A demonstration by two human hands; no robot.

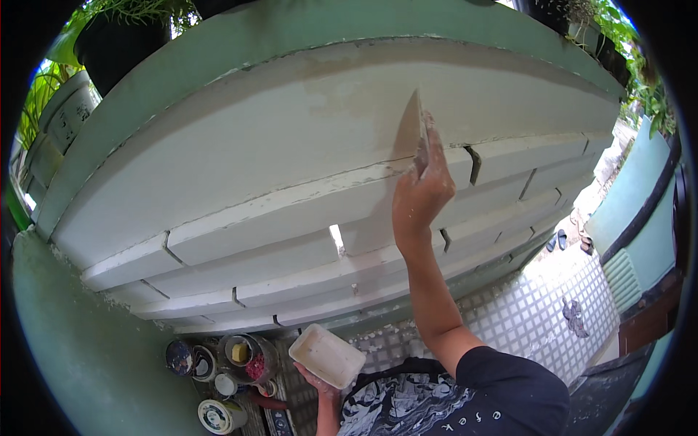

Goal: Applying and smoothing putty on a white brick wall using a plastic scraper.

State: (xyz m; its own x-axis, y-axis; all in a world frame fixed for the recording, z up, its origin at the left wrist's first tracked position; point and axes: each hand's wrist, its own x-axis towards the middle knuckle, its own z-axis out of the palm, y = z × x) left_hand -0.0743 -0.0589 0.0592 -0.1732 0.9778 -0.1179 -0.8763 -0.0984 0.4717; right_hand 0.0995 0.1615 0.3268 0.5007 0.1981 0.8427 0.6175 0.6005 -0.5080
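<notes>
My right hand (424, 190) is raised against the white wall (240, 152), its fingers wrapped round a putty knife (421, 134) seen almost edge-on. The blade's tip points up and meets the wall or stands just off it; I cannot tell which. A damp, darker patch (331, 91) shows on the wall left of the blade. Low down in front of my body, my left hand (320, 381) grips a shallow white rectangular tub (327, 356) from beneath and its left side. Pale residue coats the tub's inside.
Paint cans (180, 357) and a bucket (269, 356) with a yellow sponge stand at the lower left, near a lidded tub (220, 416). Potted plants (120, 43) line the green ledge (327, 25) above. Slippers (557, 240) and a crumpled cloth (574, 318) lie on the tiled floor (509, 320).
</notes>
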